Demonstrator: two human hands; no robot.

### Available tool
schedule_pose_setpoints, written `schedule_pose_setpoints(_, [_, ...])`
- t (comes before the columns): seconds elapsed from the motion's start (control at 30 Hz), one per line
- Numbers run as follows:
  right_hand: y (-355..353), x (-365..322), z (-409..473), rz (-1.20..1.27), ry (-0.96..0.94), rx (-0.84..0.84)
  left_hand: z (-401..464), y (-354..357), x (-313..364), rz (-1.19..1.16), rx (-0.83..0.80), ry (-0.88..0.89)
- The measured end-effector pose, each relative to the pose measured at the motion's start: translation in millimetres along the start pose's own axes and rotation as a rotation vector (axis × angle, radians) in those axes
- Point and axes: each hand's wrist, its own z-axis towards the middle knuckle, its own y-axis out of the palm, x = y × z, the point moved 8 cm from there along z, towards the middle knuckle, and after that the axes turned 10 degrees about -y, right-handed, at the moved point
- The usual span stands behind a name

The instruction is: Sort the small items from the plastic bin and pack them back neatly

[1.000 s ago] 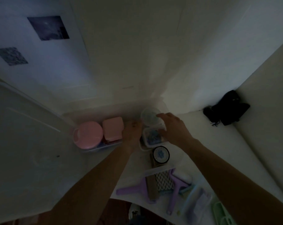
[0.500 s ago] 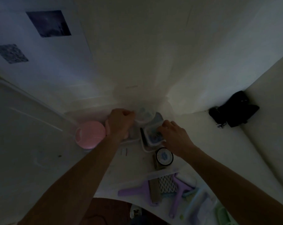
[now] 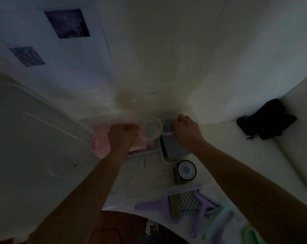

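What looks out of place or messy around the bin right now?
Nothing is spilled or visibly broken. The untidy part is the loose pile near the table's front edge: purple squeegees, a white mesh piece and a brush lie crossed over each other. The picture is very dark, so fine damage cannot be ruled out.

The round cup (image 3: 152, 128) looks like thin, translucent plastic with a faint sheen. The pink containers (image 3: 101, 147) beside it appear to be smooth, matt plastic. The round tin lid (image 3: 185, 170) has a glossy face with a dark rim. The purple squeegees (image 3: 152, 206) look like smooth moulded plastic, and the white mesh piece (image 3: 188, 199) between them has an open, net-like texture. The black bundle (image 3: 268, 118) in the corner reads as soft, matt cloth. The table (image 3: 246, 155) is plain, matt and pale.
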Motion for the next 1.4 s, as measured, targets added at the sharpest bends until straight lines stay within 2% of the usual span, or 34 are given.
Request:
schedule_pose_setpoints(0.1, [-7, 5, -8, 0.061, 0.008, 0.043, 1, 4, -9, -0.006, -0.032, -0.006])
schedule_pose_setpoints(0.2, [-33, 13, -38, 0.305, 0.139, 0.323, -9, 7, -15, 0.067, -0.060, -0.011])
schedule_pose_setpoints(0.27, [-38, 12, -69, 0.468, 0.251, 0.402, -26, 12, -20, 0.132, -0.073, 0.011])
schedule_pose_setpoints(0.33, [-26, 3, -91, 0.548, 0.311, 0.264, -44, 26, -28, 0.129, -0.131, 0.001])
schedule_pose_setpoints(0.4, [-15, -4, -105, 0.506, 0.311, 0.157, -56, 47, -33, 0.083, -0.178, 0.005])
schedule_pose_setpoints(0.53, [-14, 11, -104, 0.343, 0.279, 0.140, -67, 84, -17, 0.138, -0.148, 0.047])
schedule_pose_setpoints(0.7, [-5, 16, -87, 0.278, 0.170, 0.009, -61, 117, -12, 0.171, -0.167, 0.041])
schedule_pose_setpoints(0.8, [-4, 15, -84, 0.271, 0.143, 0.013, -45, 111, -19, 0.078, -0.103, 0.021])
schedule_pose_setpoints(0.97, [-2, 19, -85, 0.283, 0.153, 0.034, -32, 120, -11, 0.037, -0.258, 0.084])
schedule_pose_setpoints(1.07, [-8, 26, -94, 0.364, 0.180, 0.138, -30, 121, -10, 0.053, -0.306, 0.094])
schedule_pose_setpoints(1.2, [-31, 48, -125, 0.475, 0.271, 0.341, -48, 112, -3, 0.170, -0.270, 0.105])
schedule_pose_setpoints(1.3, [-56, 75, -181, 0.525, 0.336, 0.494, -102, 103, 24, 0.168, -0.221, 0.336])
schedule_pose_setpoints(1.4, [-57, 104, -259, 0.614, 0.473, 0.592, -178, 110, 32, 0.065, -0.390, 0.542])
